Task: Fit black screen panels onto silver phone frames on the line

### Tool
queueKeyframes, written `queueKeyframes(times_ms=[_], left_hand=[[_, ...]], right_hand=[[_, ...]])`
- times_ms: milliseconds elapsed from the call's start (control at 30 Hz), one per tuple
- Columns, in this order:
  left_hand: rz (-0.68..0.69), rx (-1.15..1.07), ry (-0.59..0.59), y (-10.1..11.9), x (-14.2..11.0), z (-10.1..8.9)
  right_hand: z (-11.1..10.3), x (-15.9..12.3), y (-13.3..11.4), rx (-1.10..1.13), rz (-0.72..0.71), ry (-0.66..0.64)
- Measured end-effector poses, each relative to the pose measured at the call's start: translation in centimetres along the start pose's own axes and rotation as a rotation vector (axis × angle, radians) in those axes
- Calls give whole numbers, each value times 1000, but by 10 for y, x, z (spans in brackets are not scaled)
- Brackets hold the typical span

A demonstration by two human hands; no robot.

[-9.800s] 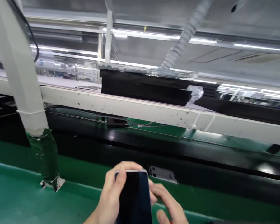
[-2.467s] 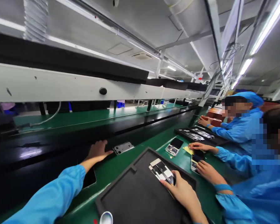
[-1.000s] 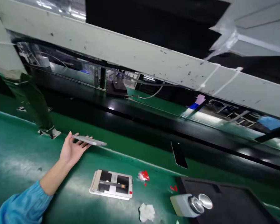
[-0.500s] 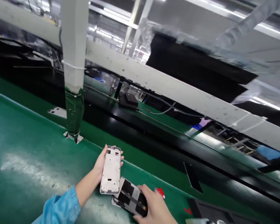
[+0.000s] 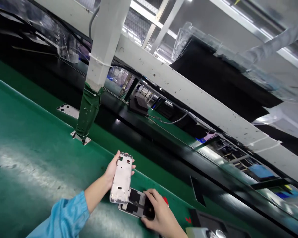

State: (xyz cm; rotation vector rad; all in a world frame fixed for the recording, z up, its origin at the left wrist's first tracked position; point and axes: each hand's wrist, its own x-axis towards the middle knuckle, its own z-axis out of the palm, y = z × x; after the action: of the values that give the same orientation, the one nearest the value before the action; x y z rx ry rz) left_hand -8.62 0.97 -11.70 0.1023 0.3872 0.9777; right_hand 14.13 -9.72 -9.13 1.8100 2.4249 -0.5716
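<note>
The left sleeve is bright blue, a thin, slightly shiny cloth that creases in soft folds below its cuff, where the fabric puckers. Beyond the cuff, the forearm and left hand are bare. Right of the cuff, the slender-fingered right hand is bare too.

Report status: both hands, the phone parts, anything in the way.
Left hand holds pale phone frame. Right hand grips dark-backed phone panel, thumb and fingers at opposite edges. Frame hides part of panel from this view; contact between them unclear.
</note>
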Motion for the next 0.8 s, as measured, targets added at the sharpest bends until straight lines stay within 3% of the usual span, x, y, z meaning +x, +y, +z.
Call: queueKeyframes(times_ms=[167, 300, 400, 533, 633, 733, 800], left_hand=[[-176, 203, -142, -13, -8, 4], [-331, 445, -257, -31, -17, 6], [-351, 612, -288, -36, -24, 8], [-302, 739, -275, -35, -29, 13], [-253, 736, -226, -36, -27, 15], [-205, 610, -161, -36, -26, 19], [-194, 508, -158, -34, -27, 22]], right_hand=[[-3, 0, 13, -27, -4, 68], [-10, 6, 12, -94, -151, 167], [-14, 10, 10, -167, -296, 266], [-13, 12, 22, -207, -387, 449], [-7, 11, 36, -140, -304, 627], [0, 11, 43, 23, -156, 753], [2, 12, 41, 149, -132, 821]])
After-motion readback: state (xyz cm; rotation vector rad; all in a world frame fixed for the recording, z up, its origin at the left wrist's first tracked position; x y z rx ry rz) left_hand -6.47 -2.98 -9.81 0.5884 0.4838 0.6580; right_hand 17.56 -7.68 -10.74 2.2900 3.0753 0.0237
